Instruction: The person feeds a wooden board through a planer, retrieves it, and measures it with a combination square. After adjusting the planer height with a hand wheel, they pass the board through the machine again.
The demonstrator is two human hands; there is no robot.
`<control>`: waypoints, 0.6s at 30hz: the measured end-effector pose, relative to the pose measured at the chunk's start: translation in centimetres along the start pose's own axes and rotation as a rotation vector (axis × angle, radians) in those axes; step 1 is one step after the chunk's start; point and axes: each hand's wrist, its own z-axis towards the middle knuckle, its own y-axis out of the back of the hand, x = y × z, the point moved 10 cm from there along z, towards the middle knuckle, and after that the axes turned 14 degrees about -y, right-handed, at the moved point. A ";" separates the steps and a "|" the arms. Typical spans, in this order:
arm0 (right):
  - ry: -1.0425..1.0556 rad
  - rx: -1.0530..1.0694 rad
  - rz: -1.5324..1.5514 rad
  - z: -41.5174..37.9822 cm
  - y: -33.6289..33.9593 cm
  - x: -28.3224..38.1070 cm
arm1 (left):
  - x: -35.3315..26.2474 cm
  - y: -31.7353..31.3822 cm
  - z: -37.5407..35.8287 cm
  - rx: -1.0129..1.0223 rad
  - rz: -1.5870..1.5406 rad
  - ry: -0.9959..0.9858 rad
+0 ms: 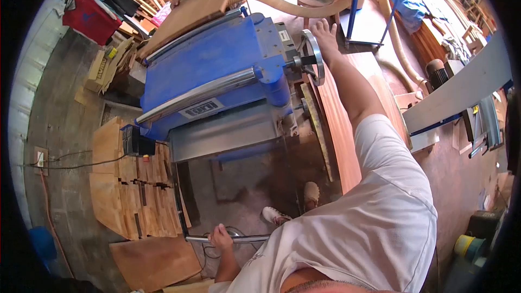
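In front of me stands a blue thickness planer (203, 57) with metal rollers on top and a flat dark infeed table (239, 184). At the table's near edge my left hand (220, 237) is closed around the metal roller bar (249, 239). My right arm reaches forward along the machine's right side. My right hand (325, 37) is open with its fingers apart, beside the rim of the metal handwheel (313, 57). Whether its palm touches the wheel cannot be made out.
Across the machine another person's hands hold a wide wooden board (190, 13). A ribbed hose (293, 8) runs from there to a blue stand (353, 11). Cut wood pieces (130, 184) are stacked at left, near a power cable (81, 166). A long plank (339, 125) lies at right.
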 end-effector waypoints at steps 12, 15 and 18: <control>-0.101 -0.114 0.351 -3.6 -0.1 -4.4 | -1.8 1.9 0.3 -0.021 0.033 0.025; -0.041 -0.317 0.631 -8.5 0.2 -7.5 | -1.0 1.1 0.3 -0.043 0.048 -0.019; -0.276 -0.169 0.913 -13.3 -3.6 -10.3 | -1.2 0.9 0.4 0.009 -0.027 -0.039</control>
